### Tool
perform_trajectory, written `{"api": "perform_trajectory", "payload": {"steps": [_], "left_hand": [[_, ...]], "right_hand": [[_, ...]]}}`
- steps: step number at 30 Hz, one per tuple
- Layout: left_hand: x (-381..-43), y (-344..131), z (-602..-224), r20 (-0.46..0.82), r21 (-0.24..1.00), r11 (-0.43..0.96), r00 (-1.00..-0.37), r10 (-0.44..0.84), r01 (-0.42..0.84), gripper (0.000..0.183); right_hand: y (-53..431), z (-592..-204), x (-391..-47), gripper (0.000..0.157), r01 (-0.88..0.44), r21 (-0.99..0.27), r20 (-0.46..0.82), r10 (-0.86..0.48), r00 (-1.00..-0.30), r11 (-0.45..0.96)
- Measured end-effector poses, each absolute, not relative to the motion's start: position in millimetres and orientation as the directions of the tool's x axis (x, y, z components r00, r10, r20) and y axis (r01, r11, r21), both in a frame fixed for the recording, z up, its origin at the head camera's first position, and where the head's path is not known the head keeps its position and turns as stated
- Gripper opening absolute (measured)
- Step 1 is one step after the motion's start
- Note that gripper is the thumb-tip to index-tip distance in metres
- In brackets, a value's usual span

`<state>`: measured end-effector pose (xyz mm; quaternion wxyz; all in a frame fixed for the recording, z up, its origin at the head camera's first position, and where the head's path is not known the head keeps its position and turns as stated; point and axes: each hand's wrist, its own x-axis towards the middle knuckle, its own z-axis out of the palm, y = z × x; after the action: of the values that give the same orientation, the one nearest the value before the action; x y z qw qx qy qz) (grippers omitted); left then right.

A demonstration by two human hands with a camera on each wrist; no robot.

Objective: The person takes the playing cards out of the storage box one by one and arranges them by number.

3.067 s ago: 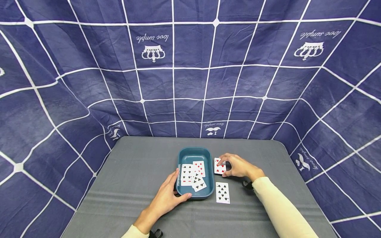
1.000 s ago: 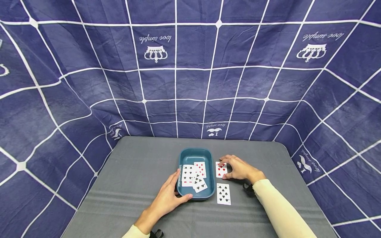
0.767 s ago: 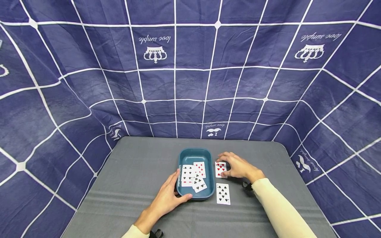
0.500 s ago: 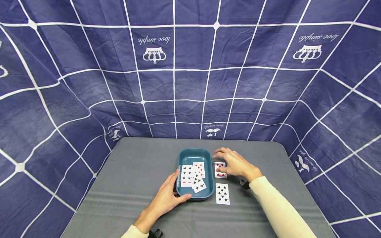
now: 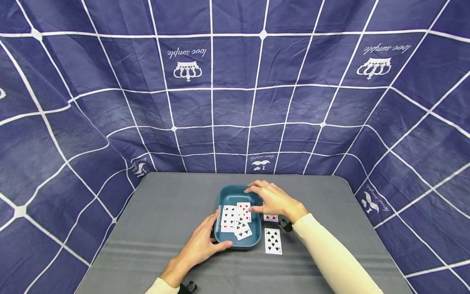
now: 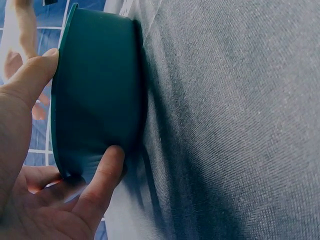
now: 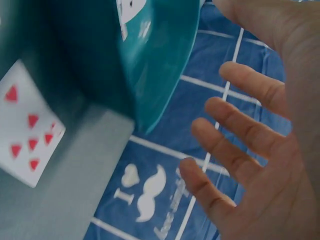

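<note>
My left hand (image 5: pixel 201 241) grips the near left corner of a teal plastic tray (image 5: pixel 240 246), thumb at the rim and fingers against the outer side, as the left wrist view (image 6: pixel 75 190) also shows. Inside the tray lie several face-up playing cards, among them a diamonds card (image 5: pixel 244 209) and a clubs card (image 5: pixel 243 230). Over the tray's right rim hovers my right hand (image 5: pixel 273 200), fingers spread and holding nothing in the right wrist view. Partly hidden beneath it, a hearts playing card (image 5: pixel 271 218) lies on the table beside the tray.
A spades playing card (image 5: pixel 273 241) lies face up on the grey table (image 5: pixel 176 204), right of the tray and nearer than the hearts card. Blue cloth (image 5: pixel 235 106) with white lines hangs behind and along both sides.
My right hand has lifted off the hearts card and moved left over the tray's rim. Earlier that card slid slightly toward me. My left hand has stayed on the tray.
</note>
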<state>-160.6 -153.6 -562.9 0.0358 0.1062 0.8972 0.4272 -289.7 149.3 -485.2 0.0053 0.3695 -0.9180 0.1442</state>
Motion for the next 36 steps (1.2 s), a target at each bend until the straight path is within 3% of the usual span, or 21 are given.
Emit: {"api": "perform_trajectory", "payload": {"steps": [16, 29, 36], "left_hand": [[-159, -153, -564, 0.040, 0.775, 0.603, -0.967, 0.251, 0.189, 0.120], [-158, -155, -564, 0.033, 0.783, 0.597, -0.971, 0.236, 0.171, 0.121], [-159, -155, -566, 0.023, 0.786, 0.598, -0.973, 0.228, 0.159, 0.121]], "right_hand": [[88, -510, -290, 0.069, -0.642, -0.330, -0.069, -0.696, -0.715, 0.692], [56, -527, -290, 0.076, -0.607, -0.286, -0.170, -0.663, -0.729, 0.741], [49, -536, -287, 0.076, -0.629, -0.178, -0.159, -0.653, -0.741, 0.757]]}}
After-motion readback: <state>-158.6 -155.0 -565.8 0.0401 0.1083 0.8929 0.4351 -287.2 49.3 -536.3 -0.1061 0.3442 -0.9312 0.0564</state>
